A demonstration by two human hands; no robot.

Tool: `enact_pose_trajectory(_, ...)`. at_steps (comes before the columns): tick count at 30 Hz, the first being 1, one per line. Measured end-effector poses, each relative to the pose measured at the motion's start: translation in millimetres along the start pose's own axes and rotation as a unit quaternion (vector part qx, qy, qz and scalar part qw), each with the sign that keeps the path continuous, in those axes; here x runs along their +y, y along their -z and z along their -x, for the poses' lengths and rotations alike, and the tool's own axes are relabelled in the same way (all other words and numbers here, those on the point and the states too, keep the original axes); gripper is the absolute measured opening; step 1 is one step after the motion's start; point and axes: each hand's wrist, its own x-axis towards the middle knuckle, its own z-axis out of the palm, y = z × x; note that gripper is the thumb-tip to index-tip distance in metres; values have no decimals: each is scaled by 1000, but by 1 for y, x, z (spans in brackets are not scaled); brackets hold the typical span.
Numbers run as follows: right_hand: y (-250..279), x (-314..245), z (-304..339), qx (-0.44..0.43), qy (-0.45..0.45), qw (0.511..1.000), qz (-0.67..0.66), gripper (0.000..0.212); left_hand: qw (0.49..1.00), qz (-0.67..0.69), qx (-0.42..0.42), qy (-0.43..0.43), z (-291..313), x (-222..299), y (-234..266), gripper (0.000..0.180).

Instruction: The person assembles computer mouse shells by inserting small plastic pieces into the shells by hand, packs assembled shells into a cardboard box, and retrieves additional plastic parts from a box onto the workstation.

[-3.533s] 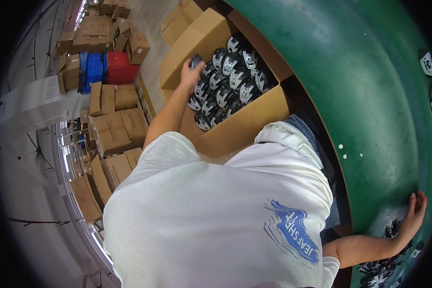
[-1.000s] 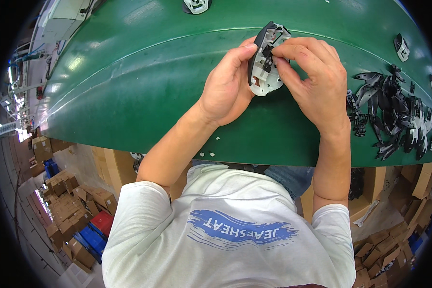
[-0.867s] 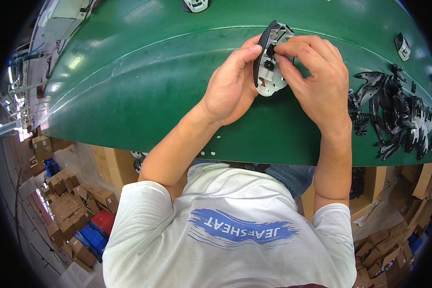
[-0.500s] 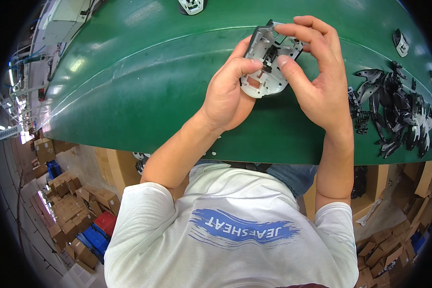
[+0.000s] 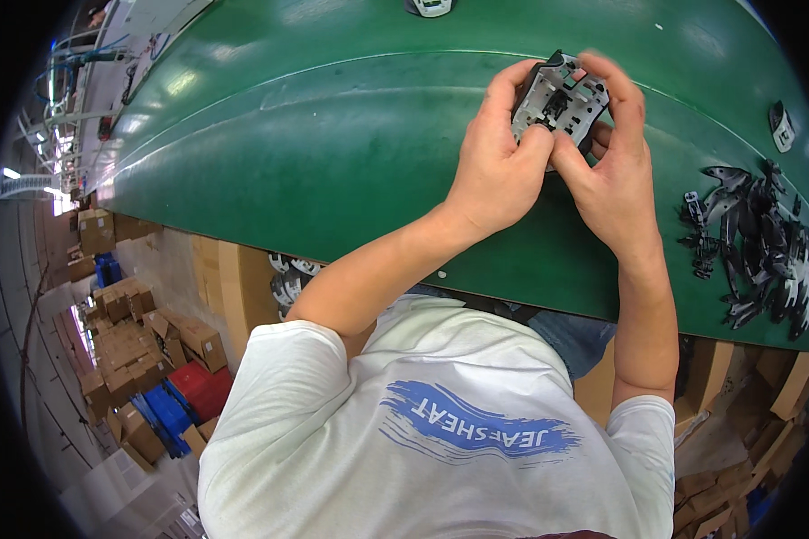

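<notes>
Both hands hold a black and whitish plastic mouse shell (image 5: pixel 577 110) above the table, its hollow inner side with ribs, posts and a black inner part facing up. My left hand (image 5: pixel 505 157) is wrapped round the shell's left side, its thumb on the near end of the inside. On the other side, my right hand (image 5: pixel 613 171) grips the right edge, fingers bent at the far right corner and thumb beside the left thumb. The thumbs cover the near end of the shell.
On the green table (image 5: pixel 351 180), a heap of black and grey plastic parts (image 5: pixel 760 247) lies at the right. Another shell (image 5: pixel 782 126) rests beyond it, and one more (image 5: pixel 431 7) at the far edge. Cardboard boxes (image 5: pixel 139 332) and a red bin (image 5: pixel 198 393) stand on the floor at left.
The shell has turned in my hands and its near end is now under both thumbs. My left hand has moved up along its side. The whole view has shifted slightly.
</notes>
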Motion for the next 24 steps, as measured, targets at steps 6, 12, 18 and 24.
enact_pose_trajectory(6,1,-2,-1,-26,-57,998,5,68,999,-44,21,3,5,4,2,54)
enact_pose_trajectory(12,-3,-2,-1,-5,-58,998,35,69,988,-113,29,-96,2,-16,1,50)
enact_pose_trajectory(18,-5,-4,-1,-14,-45,998,46,71,986,-143,31,-77,2,-7,-4,49)
enact_pose_trajectory(24,8,15,-9,-58,-16,996,-61,75,996,79,-34,19,7,18,7,39)
